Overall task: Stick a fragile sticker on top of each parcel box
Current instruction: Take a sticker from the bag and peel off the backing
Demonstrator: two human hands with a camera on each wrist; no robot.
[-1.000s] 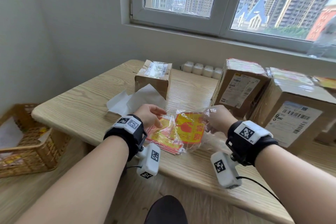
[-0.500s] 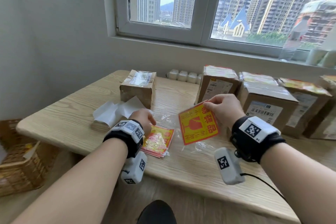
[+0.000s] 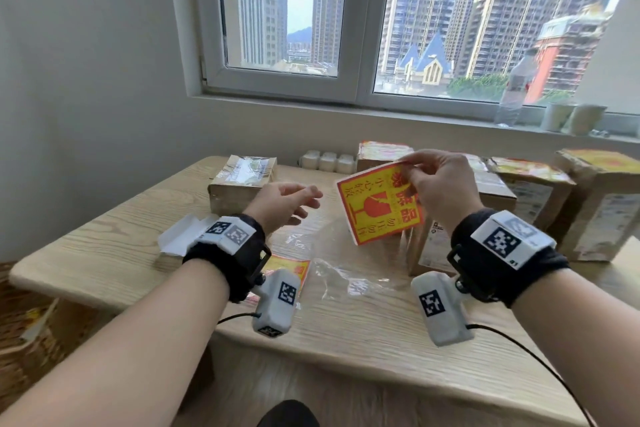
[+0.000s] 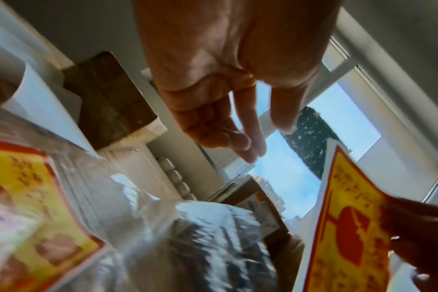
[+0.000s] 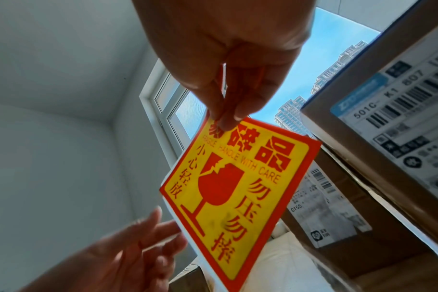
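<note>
My right hand pinches the top edge of a yellow-and-red fragile sticker on its white backing and holds it up over the table; the right wrist view shows the sticker hanging from thumb and fingers. My left hand hovers just left of it, fingers relaxed and holding nothing, also plain in the left wrist view. A stack of stickers lies in a clear plastic bag on the table. A small taped box stands at the back left. Several parcel boxes with yellow stickers on top stand at the right.
The wooden table carries white backing paper at the left and a row of small white bottles by the wall. A wicker basket sits on the floor at the left. A water bottle and cups stand on the windowsill.
My right hand has drawn one sticker out of the bag and lifted it higher. My left hand has left the bag and risen toward the sticker.
</note>
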